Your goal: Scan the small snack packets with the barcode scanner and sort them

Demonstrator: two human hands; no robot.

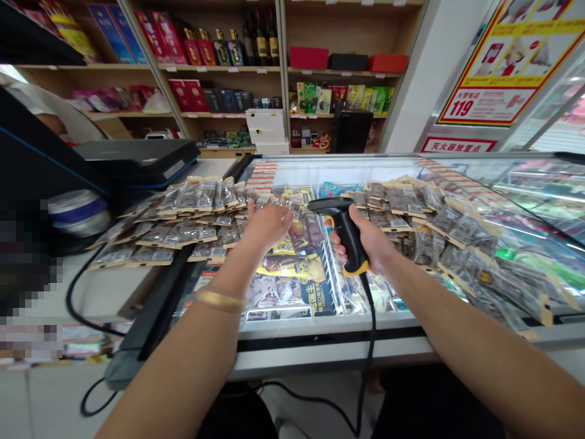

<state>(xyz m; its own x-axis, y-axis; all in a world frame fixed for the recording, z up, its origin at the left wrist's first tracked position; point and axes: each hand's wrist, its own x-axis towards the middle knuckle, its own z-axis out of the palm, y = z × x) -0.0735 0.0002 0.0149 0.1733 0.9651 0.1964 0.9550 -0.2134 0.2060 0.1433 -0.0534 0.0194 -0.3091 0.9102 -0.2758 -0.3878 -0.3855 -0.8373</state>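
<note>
My right hand [365, 238] grips a black and yellow barcode scanner [350, 235] by its handle, with the scanner's head pointing left. A black cable [371, 341] hangs from the handle. My left hand [269, 222], a gold bangle [222, 300] on its wrist, hovers at the right edge of a pile of small clear-fronted packets [201, 210]. Its fingers look spread and partly turned away, with nothing visible in them. Similar packets [450, 225] lie heaped to the right of the scanner. Both heaps rest partly on a glass-topped chest freezer [320, 329].
Yellow and dark packages [292, 268] show inside the freezer, beside a white wire divider [331, 274]. At the left stand a dark counter device [141, 158] and rolls of tape [77, 210]. Shelves [219, 70] of bottles and boxes line the back. Another person's sleeve [55, 107] shows at far left.
</note>
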